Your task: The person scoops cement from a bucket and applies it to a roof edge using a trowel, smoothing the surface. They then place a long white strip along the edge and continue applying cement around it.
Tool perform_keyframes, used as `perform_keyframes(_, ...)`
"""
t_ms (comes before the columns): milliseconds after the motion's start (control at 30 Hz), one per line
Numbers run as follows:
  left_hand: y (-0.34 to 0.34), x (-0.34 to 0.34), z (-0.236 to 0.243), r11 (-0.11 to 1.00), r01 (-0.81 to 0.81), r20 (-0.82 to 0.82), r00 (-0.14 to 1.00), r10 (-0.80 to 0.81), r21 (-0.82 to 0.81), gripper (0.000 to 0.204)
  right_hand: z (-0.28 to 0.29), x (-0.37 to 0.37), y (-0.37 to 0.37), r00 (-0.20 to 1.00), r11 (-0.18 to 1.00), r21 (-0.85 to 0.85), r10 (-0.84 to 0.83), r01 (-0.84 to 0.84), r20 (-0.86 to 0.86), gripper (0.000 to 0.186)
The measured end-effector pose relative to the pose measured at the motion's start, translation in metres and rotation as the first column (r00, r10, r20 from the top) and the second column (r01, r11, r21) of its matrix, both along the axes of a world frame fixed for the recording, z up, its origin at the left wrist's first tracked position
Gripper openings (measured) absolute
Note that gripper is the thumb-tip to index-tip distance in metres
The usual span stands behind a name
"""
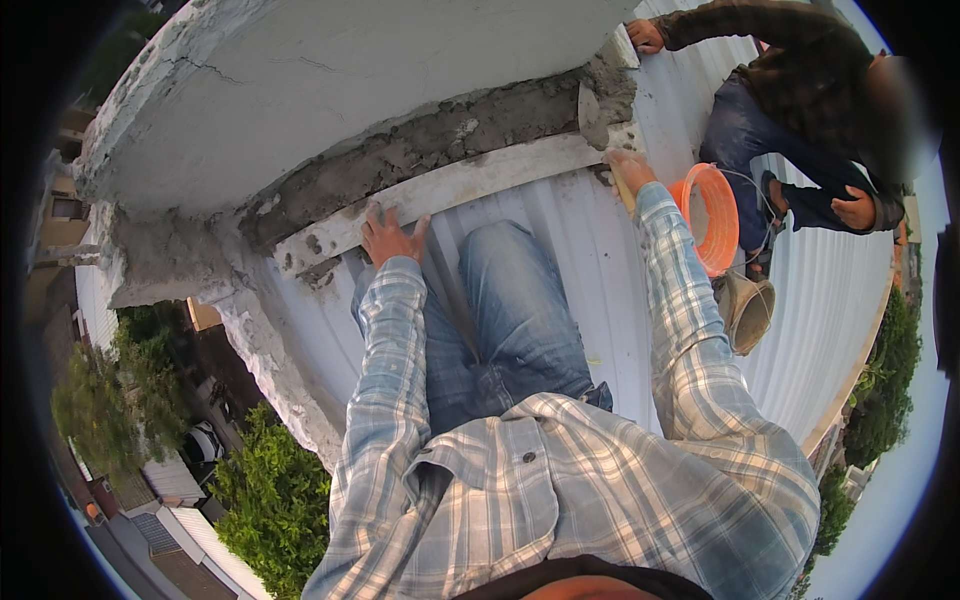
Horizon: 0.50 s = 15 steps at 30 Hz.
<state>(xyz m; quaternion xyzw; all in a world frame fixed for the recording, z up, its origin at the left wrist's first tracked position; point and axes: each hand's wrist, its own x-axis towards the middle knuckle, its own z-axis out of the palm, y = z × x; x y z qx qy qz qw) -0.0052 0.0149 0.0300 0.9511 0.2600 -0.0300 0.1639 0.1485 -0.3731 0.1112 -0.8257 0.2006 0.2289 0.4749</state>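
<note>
Board (pixel 480 178), seemingly stiff, best held near both ends; left hand (pixel 390 238) spreads against it, right hand (pixel 632 171) curls (hold unclear).

left arm (pixel 385 340) runs up from lower left of centre; left hand (pixel 393 240) above mid-frame, palm down, fingers spread. right arm (pixel 685 310) reaches higher, right of centre; right hand (pixel 631 172) upper right, fingers partly hidden.
</note>
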Motion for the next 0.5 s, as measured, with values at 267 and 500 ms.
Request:
perform_keyframes(267, -0.002, 0.003, 0.003, 1.0, 0.024, -0.005, 1.0, -0.024, -0.004, 0.071, -0.019, -0.049, 0.127, 0.962, 0.962, 0.044, 0.27, -0.269, -0.024, 0.049)
perform_keyframes(500, -0.002, 0.004, 0.0, 1.0, 0.007, -0.016, 1.0, -0.007, 0.019, 0.074, -0.007, -0.023, 0.048, 0.834, 0.577, -0.709, 0.551, -0.405, -0.029, 0.052)
